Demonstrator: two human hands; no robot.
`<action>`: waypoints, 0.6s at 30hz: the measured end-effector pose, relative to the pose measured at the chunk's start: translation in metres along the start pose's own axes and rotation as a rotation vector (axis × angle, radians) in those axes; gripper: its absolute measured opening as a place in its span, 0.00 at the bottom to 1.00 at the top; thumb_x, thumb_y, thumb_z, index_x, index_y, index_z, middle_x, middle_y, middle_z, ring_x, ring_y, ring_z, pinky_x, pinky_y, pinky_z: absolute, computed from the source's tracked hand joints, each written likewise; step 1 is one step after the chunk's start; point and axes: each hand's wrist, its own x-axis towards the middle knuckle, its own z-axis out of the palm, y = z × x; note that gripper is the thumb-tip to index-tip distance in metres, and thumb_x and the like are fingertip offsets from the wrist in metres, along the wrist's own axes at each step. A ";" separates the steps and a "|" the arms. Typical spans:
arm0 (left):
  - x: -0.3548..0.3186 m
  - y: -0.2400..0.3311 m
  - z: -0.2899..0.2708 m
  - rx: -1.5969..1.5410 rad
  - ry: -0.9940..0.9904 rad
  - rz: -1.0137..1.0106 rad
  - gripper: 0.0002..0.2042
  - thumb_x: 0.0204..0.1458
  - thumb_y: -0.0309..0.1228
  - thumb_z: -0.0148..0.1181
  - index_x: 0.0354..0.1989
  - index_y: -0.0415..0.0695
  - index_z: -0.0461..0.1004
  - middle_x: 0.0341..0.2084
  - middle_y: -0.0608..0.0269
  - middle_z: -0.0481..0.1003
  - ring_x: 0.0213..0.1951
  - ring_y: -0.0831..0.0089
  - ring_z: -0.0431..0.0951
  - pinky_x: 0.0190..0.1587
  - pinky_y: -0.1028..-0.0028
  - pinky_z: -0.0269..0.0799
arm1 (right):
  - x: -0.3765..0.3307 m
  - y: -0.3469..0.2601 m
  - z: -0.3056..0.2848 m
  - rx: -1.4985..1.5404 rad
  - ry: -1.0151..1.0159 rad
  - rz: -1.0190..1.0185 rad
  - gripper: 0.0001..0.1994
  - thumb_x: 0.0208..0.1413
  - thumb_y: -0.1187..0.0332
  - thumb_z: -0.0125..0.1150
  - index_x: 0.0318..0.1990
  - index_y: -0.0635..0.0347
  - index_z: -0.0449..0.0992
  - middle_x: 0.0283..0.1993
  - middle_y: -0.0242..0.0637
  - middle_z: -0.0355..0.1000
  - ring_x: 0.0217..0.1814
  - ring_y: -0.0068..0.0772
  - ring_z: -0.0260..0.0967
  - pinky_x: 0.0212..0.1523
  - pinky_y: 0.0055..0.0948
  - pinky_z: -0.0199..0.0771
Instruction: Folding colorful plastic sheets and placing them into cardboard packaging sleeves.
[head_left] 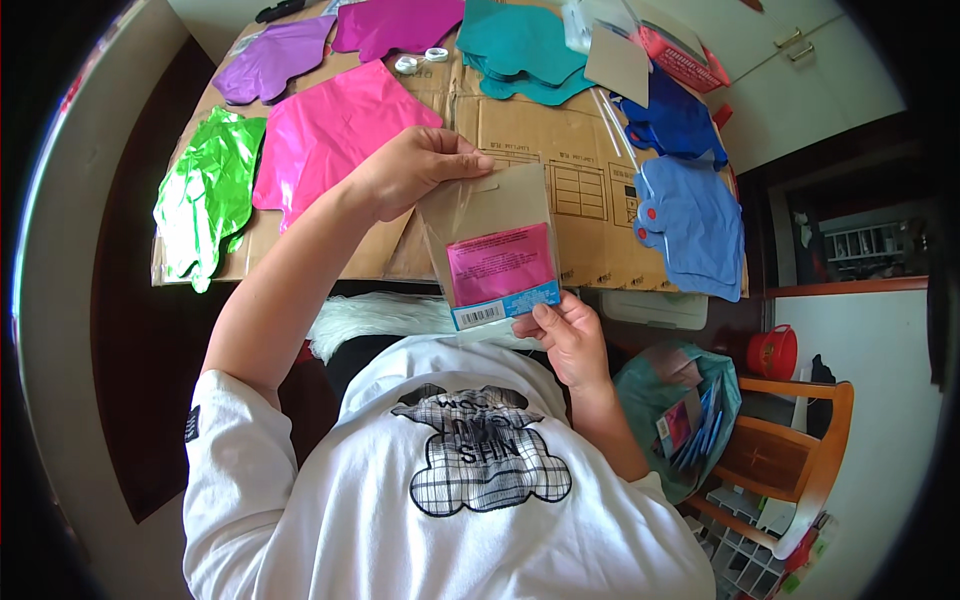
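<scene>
A clear plastic packet (492,250) with a pink and blue card insert is held up between both hands above the cardboard sheet (530,130). My left hand (415,165) pinches the packet's top left corner. My right hand (565,335) grips its bottom right corner with thumb and fingers. Flat foil balloons lie spread on the cardboard: a bright pink one (330,135) just left of my left hand, a green one (205,195) at the far left, and a light blue one (695,225) to the right.
More foil balloons lie at the back: purple (270,60), magenta (395,22), teal (520,50) and dark blue (675,120). A second packet (640,45) rests at the back right. A teal bag of packets (680,415) sits on a wooden chair (800,450). A red pot (773,352) stands beyond.
</scene>
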 end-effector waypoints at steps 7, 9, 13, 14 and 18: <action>-0.003 0.004 -0.002 0.065 0.058 -0.073 0.17 0.58 0.40 0.59 0.45 0.38 0.77 0.31 0.64 0.79 0.34 0.79 0.77 0.40 0.78 0.73 | 0.003 0.007 0.001 -0.098 0.088 -0.097 0.11 0.59 0.65 0.61 0.43 0.64 0.75 0.34 0.37 0.77 0.34 0.25 0.75 0.41 0.27 0.76; -0.004 0.004 -0.006 0.133 0.021 -0.032 0.18 0.58 0.42 0.59 0.43 0.37 0.78 0.31 0.64 0.79 0.34 0.79 0.77 0.40 0.76 0.72 | 0.002 0.006 0.005 -0.058 0.119 -0.079 0.11 0.59 0.65 0.61 0.42 0.64 0.75 0.33 0.37 0.77 0.34 0.25 0.75 0.41 0.27 0.76; 0.000 0.003 -0.003 0.219 0.075 0.032 0.17 0.56 0.40 0.61 0.42 0.36 0.78 0.30 0.63 0.79 0.34 0.79 0.77 0.39 0.77 0.72 | 0.004 0.011 0.009 0.083 0.112 -0.032 0.10 0.60 0.65 0.60 0.42 0.63 0.74 0.34 0.38 0.77 0.35 0.27 0.75 0.43 0.29 0.76; 0.001 0.002 -0.001 0.196 0.100 0.037 0.16 0.56 0.39 0.62 0.41 0.35 0.78 0.30 0.63 0.79 0.34 0.79 0.77 0.39 0.77 0.72 | 0.005 0.010 0.011 0.162 0.098 -0.012 0.10 0.60 0.65 0.60 0.42 0.62 0.74 0.34 0.38 0.77 0.35 0.27 0.75 0.44 0.29 0.76; 0.005 -0.007 -0.003 0.016 0.091 0.105 0.13 0.56 0.35 0.62 0.38 0.35 0.78 0.28 0.64 0.78 0.33 0.79 0.77 0.37 0.80 0.72 | 0.006 0.001 0.021 0.315 0.106 0.071 0.10 0.61 0.65 0.58 0.43 0.62 0.73 0.36 0.38 0.77 0.37 0.29 0.76 0.45 0.31 0.75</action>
